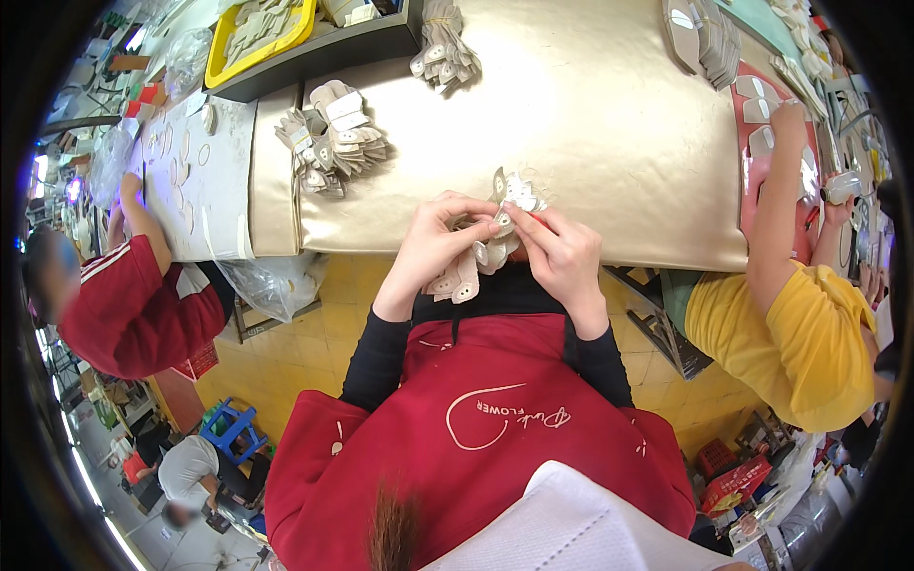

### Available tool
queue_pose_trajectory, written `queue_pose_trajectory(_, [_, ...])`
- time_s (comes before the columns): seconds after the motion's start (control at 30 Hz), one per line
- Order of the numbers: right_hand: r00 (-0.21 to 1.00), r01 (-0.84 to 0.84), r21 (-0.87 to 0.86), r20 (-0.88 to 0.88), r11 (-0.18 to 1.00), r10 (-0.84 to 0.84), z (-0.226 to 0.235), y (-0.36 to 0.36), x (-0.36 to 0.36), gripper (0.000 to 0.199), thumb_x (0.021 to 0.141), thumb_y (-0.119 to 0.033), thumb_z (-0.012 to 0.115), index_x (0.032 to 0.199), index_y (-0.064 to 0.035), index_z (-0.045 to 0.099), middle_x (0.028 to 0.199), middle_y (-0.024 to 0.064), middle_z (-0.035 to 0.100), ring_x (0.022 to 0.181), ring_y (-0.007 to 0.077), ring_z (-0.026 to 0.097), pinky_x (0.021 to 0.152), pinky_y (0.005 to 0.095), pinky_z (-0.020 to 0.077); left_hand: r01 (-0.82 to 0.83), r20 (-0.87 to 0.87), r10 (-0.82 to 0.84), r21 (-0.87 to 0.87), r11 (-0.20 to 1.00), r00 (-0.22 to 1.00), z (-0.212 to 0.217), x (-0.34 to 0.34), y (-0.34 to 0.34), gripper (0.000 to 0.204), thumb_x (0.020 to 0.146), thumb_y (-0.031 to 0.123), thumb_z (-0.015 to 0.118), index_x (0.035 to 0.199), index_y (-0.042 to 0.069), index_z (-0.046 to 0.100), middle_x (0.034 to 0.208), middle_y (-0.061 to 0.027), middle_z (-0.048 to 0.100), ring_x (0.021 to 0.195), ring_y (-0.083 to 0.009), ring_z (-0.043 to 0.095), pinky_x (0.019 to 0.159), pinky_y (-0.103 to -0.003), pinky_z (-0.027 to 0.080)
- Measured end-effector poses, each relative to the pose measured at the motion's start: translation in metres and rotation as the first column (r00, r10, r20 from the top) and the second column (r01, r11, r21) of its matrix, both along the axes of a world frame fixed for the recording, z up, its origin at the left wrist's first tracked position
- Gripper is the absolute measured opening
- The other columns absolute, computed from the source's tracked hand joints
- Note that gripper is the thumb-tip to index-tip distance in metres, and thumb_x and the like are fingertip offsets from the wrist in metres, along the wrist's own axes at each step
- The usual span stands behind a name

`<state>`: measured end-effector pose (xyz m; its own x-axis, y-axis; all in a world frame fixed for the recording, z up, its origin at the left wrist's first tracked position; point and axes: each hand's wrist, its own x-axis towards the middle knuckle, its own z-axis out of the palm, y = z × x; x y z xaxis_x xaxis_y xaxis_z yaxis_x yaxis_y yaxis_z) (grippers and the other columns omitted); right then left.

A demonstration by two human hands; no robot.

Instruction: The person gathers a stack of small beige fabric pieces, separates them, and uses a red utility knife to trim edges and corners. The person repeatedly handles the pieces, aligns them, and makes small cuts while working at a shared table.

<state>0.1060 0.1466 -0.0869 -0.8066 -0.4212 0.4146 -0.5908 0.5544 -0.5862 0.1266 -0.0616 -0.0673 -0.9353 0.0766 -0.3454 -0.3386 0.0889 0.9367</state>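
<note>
My left hand (440, 240) is closed round a strung bundle of beige cut pieces (464, 276), shaped like small shoe parts with dark-centred eyelets. The bundle hangs at the table's near edge, just in front of my body. My right hand (564, 255) is closed beside it, its fingertips meeting the left fingers at one piece. A slim red thing (540, 220) shows between the right fingers; its kind is too small to tell. More pale and shiny pieces (519, 190) lie just beyond my fingertips on the gold-covered table (571, 124).
Stacks of similar pieces (347, 133) lie to the left, with another stack (445, 48) at the back. A yellow tray (309, 21) sits in a dark box (328, 59). Co-workers in a red top (129, 309) and a yellow top (790, 352) work at either side.
</note>
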Motion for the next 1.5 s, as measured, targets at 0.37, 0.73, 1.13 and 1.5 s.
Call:
queue_pose_trajectory(0.37, [0.997, 0.049, -0.044, 0.067, 0.998, -0.046, -0.0016, -0.0034, -0.0003, 0.038, 0.088, -0.015, 0.071, 0.127, -0.0165, 0.072, 0.073, 0.0025, 0.059, 0.056, 0.0209, 0.058, 0.051, 0.0349, 0.0452, 0.001, 0.019, -0.001, -0.007, 1.0, 1.0, -0.0011, -0.0031, 0.0009, 0.038, 0.086, 0.004, 0.077, 0.122, -0.003, 0.069, 0.091, -0.0037, 0.07, 0.09, -0.0114, 0.064, 0.085, -0.027, 0.051])
queue_pose_trajectory(0.73, [0.998, 0.047, -0.031, 0.053, 0.998, -0.045, -0.0022, -0.0045, 0.0005, 0.039, 0.088, -0.015, 0.071, 0.126, -0.0195, 0.072, 0.075, 0.0011, 0.058, 0.056, 0.0194, 0.057, 0.051, 0.0341, 0.0446, -0.063, 0.099, 0.05, 0.135, 0.989, 0.994, -0.0019, -0.0035, -0.0004, 0.011, 0.087, -0.001, 0.075, 0.097, -0.004, 0.07, 0.09, -0.0079, 0.072, 0.087, -0.0115, 0.068, 0.08, -0.025, 0.054])
queue_pose_trajectory(1.13, [0.999, 0.023, -0.035, 0.044, 0.999, -0.022, -0.0042, -0.0043, -0.0007, 0.042, 0.084, -0.011, 0.071, 0.124, -0.0231, 0.074, 0.074, 0.0007, 0.06, 0.056, 0.0188, 0.057, 0.051, 0.0339, 0.045, -0.014, -0.06, 0.008, -0.1, 0.995, 0.998, -0.0039, -0.0018, -0.0002, 0.007, 0.084, 0.0, 0.076, 0.09, 0.001, 0.075, 0.09, -0.004, 0.064, 0.088, -0.0121, 0.06, 0.079, -0.026, 0.047])
queue_pose_trajectory(1.5, [0.999, 0.043, -0.071, 0.029, 0.997, -0.041, -0.0065, -0.0027, -0.0018, 0.034, 0.081, -0.008, 0.072, 0.113, -0.0202, 0.078, 0.074, 0.0018, 0.065, 0.058, 0.021, 0.062, 0.051, 0.0347, 0.0488, -0.008, -0.061, 0.004, -0.067, 0.998, 0.998, -0.0053, -0.0009, -0.0028, 0.007, 0.086, 0.005, 0.074, 0.092, 0.001, 0.073, 0.089, -0.0068, 0.064, 0.087, -0.0144, 0.063, 0.077, -0.029, 0.051])
